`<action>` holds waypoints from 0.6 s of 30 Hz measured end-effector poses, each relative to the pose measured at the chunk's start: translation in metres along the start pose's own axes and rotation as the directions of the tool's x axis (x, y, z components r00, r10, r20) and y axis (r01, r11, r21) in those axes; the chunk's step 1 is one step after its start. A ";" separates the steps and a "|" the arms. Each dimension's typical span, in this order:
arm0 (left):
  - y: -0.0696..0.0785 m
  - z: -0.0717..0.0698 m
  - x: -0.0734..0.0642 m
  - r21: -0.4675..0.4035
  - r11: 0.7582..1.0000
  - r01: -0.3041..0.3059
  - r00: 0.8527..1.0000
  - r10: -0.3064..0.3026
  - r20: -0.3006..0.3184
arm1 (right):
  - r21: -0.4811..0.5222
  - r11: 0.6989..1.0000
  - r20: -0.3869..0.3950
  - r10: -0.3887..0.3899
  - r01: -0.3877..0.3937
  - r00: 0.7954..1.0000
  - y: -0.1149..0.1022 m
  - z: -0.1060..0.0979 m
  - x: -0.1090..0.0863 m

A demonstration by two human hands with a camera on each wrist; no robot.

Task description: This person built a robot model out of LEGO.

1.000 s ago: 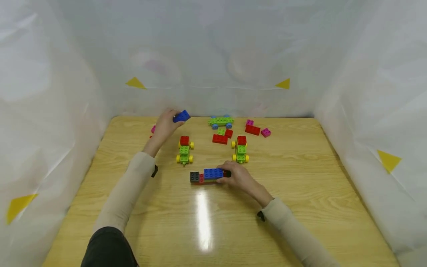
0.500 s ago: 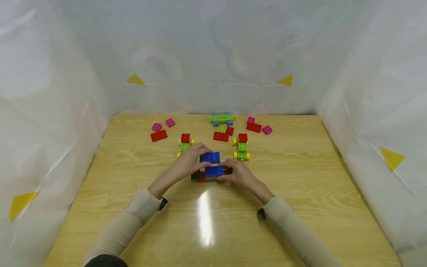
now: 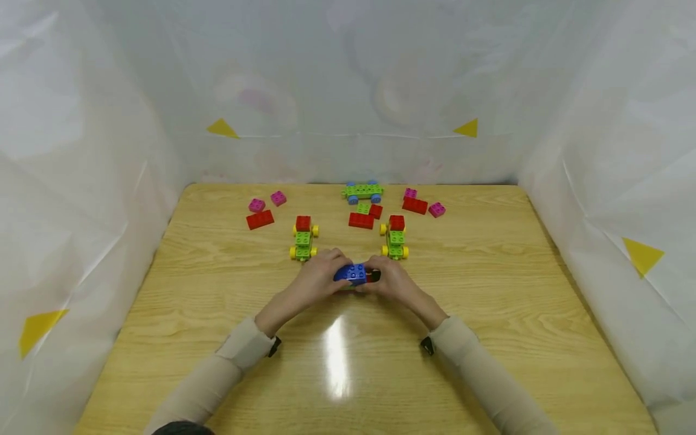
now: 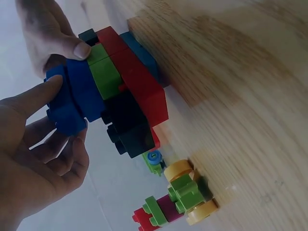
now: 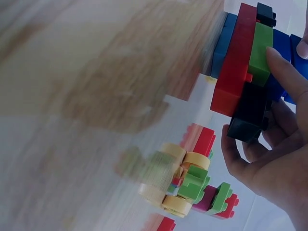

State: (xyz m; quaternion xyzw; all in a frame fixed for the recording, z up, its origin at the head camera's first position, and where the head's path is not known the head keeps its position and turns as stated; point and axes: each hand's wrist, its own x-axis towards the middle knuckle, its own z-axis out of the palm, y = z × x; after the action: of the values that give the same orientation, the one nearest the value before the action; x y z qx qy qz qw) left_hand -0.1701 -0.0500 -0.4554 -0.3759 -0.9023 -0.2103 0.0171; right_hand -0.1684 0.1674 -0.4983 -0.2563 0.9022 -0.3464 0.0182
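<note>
At the middle of the table both hands meet at a built stack of toy bricks. My left hand (image 3: 318,277) pinches a blue brick (image 4: 67,108) between thumb and fingers, right on top of another blue brick (image 4: 86,94); a thin seam shows between the two. Below them come green bricks (image 4: 106,74), a black brick (image 4: 126,120) at one end, long red bricks (image 4: 139,82) and a blue layer (image 5: 224,45) at the bottom. My right hand (image 3: 396,283) grips the stack from the right, its thumb against the green and blue bricks.
Behind the hands stand two yellow-wheeled brick cars, one left (image 3: 303,237) and one right (image 3: 396,237). Farther back lie a green chassis (image 3: 363,191) with blue wheels, red bricks (image 3: 260,219) and pink bricks (image 3: 437,209). White sheeting (image 3: 348,90) encloses the table.
My left hand has brought the blue brick from the back left to the centre, down onto the stack's blue brick. My right hand has stayed on the stack.
</note>
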 end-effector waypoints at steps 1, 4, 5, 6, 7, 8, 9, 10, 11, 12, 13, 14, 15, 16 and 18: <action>0.000 0.000 0.000 0.002 1.000 -0.002 1.000 0.002 -0.002 | 0.004 1.000 0.003 0.002 -0.002 1.000 0.000 0.000 0.000; 0.000 0.001 0.001 0.006 1.000 -0.003 1.000 0.003 0.000 | 0.012 1.000 0.011 0.013 -0.013 1.000 0.000 0.000 0.001; 0.001 0.002 0.001 0.010 1.000 -0.005 1.000 0.005 0.000 | 0.014 1.000 0.013 0.021 -0.021 1.000 0.001 0.000 0.001; 0.001 0.002 0.001 0.013 1.000 -0.008 1.000 0.008 -0.001 | 0.017 1.000 0.017 0.024 -0.024 1.000 0.001 0.000 0.001; 0.001 0.002 0.001 0.018 1.000 -0.012 1.000 0.012 -0.003 | 0.019 0.999 0.019 0.027 -0.027 0.999 0.001 0.000 0.001; 0.001 0.003 0.002 0.029 0.999 -0.017 1.000 0.017 -0.004 | 0.021 0.999 0.021 0.030 -0.031 0.999 0.001 0.000 0.002; 0.001 0.003 0.002 0.037 0.999 -0.022 1.000 0.022 -0.005 | 0.023 0.999 0.021 0.032 -0.033 0.999 0.001 0.000 0.002; 0.001 0.003 0.002 0.041 0.999 -0.028 1.000 0.028 -0.007 | 0.024 0.999 0.021 0.035 -0.035 0.999 0.001 0.000 0.002; 0.001 0.003 0.002 0.047 0.998 -0.034 0.999 0.034 -0.008 | 0.026 0.999 0.020 0.038 -0.038 0.999 0.001 -0.001 0.002; 0.001 0.003 0.003 0.049 0.998 -0.039 0.999 0.040 -0.010 | 0.026 0.999 0.019 0.038 -0.039 0.999 0.002 -0.001 0.002; 0.001 0.003 0.003 0.056 0.997 -0.044 0.999 0.045 -0.010 | 0.029 0.999 0.017 0.040 -0.041 0.999 0.001 -0.001 0.002; 0.001 0.003 0.003 0.059 0.997 -0.048 0.999 0.048 -0.009 | 0.029 0.999 0.016 0.043 -0.043 0.999 0.001 -0.001 0.002; 0.001 0.003 0.004 0.058 0.997 -0.052 0.999 0.052 -0.010 | 0.031 0.998 0.015 0.046 -0.047 0.999 0.001 -0.001 0.002; 0.000 0.003 0.004 0.060 0.997 -0.057 0.998 0.057 -0.009 | 0.032 0.998 0.015 0.049 -0.049 0.999 0.001 -0.001 0.002; -0.001 0.004 0.004 0.063 0.996 -0.068 0.998 0.068 -0.010 | 0.033 0.998 0.015 0.053 -0.053 0.998 0.001 -0.001 0.002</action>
State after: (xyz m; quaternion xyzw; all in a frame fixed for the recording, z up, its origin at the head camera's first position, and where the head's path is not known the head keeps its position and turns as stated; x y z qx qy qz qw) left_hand -0.1727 -0.0464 -0.4580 -0.4044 -0.8950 -0.1836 0.0412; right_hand -0.1704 0.1678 -0.4982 -0.2342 0.9028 -0.3588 0.0378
